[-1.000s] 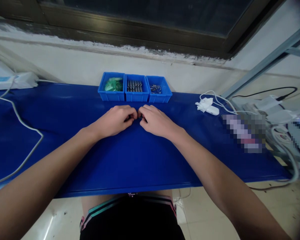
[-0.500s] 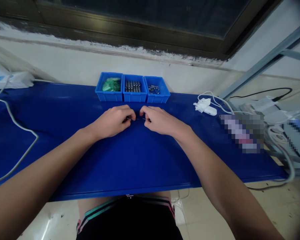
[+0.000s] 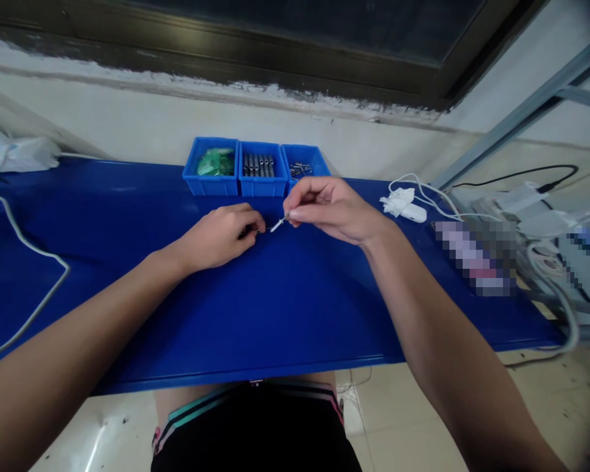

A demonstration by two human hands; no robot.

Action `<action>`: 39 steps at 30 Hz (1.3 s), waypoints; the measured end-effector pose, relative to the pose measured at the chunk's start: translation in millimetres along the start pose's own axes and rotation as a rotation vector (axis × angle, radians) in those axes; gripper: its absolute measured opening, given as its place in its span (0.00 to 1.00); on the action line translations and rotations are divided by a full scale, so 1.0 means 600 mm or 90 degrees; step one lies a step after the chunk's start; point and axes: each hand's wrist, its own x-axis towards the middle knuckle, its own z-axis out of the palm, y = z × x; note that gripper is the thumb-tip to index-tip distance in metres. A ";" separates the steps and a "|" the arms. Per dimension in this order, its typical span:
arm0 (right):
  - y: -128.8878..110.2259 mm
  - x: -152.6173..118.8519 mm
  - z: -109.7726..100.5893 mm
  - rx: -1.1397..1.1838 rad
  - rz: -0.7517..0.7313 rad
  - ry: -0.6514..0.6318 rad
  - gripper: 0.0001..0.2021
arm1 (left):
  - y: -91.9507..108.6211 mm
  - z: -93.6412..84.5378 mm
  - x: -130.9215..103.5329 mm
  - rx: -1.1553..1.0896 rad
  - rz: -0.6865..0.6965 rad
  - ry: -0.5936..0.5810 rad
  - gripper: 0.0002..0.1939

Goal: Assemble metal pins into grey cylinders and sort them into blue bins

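Observation:
My right hand pinches a small, slim, light-coloured metallic piece between thumb and fingers, its free end pointing down and left. Curled closed just to the left, my left hand is low over the blue table. A thin bit shows at its fingertips, but what it holds is mostly hidden. Behind the hands stand three blue bins: the left bin has green packaging, the middle bin has a row of dark grey metal parts, and the right bin has small metal pieces.
A white device with crumpled wrapping and cables lies at the right, near a pixelated object. A white cable runs along the left side. At far left is a white box-like item; a metal frame rises at right.
My right hand has lifted and turned, and the small metallic piece now shows at its fingertips. My left hand stays nearly where it was. The view has shifted slightly.

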 end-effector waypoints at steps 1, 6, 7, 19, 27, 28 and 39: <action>0.001 0.001 -0.004 0.054 0.012 0.025 0.10 | 0.001 0.000 0.000 0.000 -0.001 0.002 0.16; 0.023 0.015 -0.028 0.201 0.048 0.196 0.17 | 0.001 0.001 -0.002 -0.009 -0.001 0.015 0.16; 0.029 0.019 -0.034 0.216 0.061 0.213 0.18 | 0.001 0.001 -0.003 -0.006 -0.005 0.014 0.16; 0.076 0.045 -0.066 0.249 0.174 0.413 0.17 | 0.004 0.003 0.001 -0.020 -0.005 0.005 0.16; 0.054 0.038 -0.041 0.008 0.157 0.340 0.19 | -0.003 0.002 0.004 0.002 0.004 0.126 0.13; 0.051 0.036 -0.029 -0.055 0.142 0.299 0.20 | -0.001 0.000 0.004 -0.003 -0.001 0.156 0.12; 0.052 0.028 0.066 -0.271 -0.034 0.233 0.20 | 0.018 -0.008 0.003 -0.100 -0.031 0.274 0.07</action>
